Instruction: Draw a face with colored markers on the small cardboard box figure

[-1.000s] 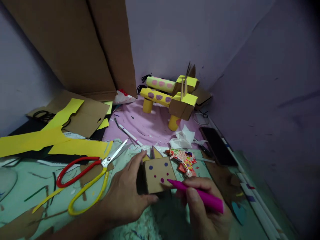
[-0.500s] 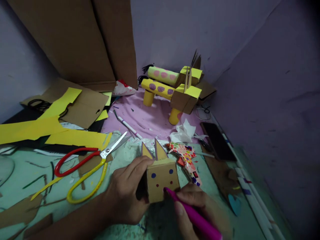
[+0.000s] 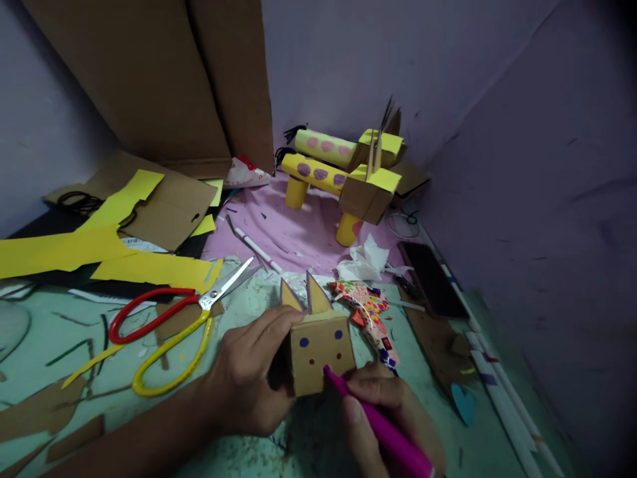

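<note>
My left hand [image 3: 256, 375] is closed on the left side of a small cardboard box [image 3: 318, 380]. The box's front bears two blue dots above two smaller dark red ones, and a pair of pointed, dark-edged ears [image 3: 317, 295] stands on its top. Between the fingers of my right hand [image 3: 383, 411] is a magenta marker pen [image 3: 388, 431]. Its tip meets the box front below and between the red dots. Beyond the box on the right lies a flower-patterned glue gun [image 3: 368, 312].
Red-and-yellow scissors [image 3: 206, 302] lie open at left, near yellow paper strips [image 3: 154, 272] and cardboard [image 3: 172, 206]. Two giraffe-like paper-tube animals [image 3: 318, 174] stand at the back. A phone [image 3: 432, 279], crumpled tissue [image 3: 365, 259] and a blue heart [image 3: 464, 403] are on the right.
The view has shifted slightly, so the box and both hands appear a little higher. The marker tip stays at the box's front, and both grips are unchanged.
</note>
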Demonstrator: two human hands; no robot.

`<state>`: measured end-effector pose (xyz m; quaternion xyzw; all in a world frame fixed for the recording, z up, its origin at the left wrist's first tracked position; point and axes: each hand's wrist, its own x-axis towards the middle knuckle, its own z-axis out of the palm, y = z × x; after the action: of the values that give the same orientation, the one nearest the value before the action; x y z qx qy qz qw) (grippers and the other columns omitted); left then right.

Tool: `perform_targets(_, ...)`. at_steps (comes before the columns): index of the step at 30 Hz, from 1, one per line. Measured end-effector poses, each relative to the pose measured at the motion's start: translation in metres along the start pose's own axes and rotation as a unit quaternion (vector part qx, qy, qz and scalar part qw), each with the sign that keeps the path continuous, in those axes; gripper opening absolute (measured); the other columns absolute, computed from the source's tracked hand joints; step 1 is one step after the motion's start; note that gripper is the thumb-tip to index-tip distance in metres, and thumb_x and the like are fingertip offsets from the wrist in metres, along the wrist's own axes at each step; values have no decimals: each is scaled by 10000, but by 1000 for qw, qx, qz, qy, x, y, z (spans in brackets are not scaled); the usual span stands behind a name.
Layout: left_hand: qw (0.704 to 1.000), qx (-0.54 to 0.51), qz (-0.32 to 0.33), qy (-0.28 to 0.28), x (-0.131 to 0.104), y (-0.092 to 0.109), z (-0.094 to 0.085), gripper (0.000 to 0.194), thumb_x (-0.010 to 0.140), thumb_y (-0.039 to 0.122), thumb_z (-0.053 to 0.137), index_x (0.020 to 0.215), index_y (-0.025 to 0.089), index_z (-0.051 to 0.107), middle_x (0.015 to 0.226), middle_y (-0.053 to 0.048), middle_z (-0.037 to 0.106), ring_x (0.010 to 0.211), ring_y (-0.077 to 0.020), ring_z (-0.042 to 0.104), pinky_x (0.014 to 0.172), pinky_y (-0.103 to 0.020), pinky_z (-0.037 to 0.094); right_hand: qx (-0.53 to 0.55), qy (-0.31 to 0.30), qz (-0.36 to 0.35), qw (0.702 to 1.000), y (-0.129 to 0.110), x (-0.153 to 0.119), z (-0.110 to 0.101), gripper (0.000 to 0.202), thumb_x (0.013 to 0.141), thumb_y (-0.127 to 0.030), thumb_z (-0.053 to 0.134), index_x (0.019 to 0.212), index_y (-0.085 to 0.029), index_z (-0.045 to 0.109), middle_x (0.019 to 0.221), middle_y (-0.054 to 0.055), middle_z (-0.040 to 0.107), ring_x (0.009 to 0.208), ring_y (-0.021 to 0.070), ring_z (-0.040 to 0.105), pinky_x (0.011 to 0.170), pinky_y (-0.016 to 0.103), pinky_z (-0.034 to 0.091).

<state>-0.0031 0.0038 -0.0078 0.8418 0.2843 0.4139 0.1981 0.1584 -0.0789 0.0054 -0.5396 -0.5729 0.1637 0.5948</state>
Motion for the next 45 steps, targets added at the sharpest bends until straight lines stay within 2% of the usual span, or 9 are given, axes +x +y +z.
perform_targets(8,1000,3,-9,-1,-2,0,0,635,690,120,621,1306,115,466,1130,-183,673,1048,-306,679,817,-429,639,-12,-11,-8,1000,1,0,-1,117,883,-117,552,913,-223,591,693,-21,580,534,112,541,471,249,381)
perform_targets(14,1000,0,-3,6,0,0,1,588,710,128,596,1285,111,477,1123,-178,673,1053,-290,680,837,-405,634,-17,-23,-14,999,1,0,-1,133,878,-96,548,914,-218,584,692,-8,583,541,117,545,471,253,390)
perform_targets(21,1000,-17,-1,5,1,-1,1,619,694,116,598,1299,116,469,1120,-184,673,1038,-301,680,796,-430,642,-11,-17,-19,1000,4,-1,1,141,876,-94,539,927,-217,586,691,-19,573,542,114,550,481,267,388)
perform_targets(36,1000,-24,7,7,-1,-2,0,640,676,106,590,1304,109,469,1130,-187,667,1058,-311,677,814,-443,639,-6,-8,-27,1000,1,1,2,158,844,-88,558,910,-223,606,695,-27,586,555,115,564,505,262,410)
perform_targets(45,999,-25,14,18,-1,-3,2,637,660,116,598,1287,91,484,1108,-196,668,1041,-320,682,798,-446,646,-21,-38,-51,998,4,4,-4,162,844,-76,559,916,-212,611,706,-34,605,563,108,588,511,246,430)
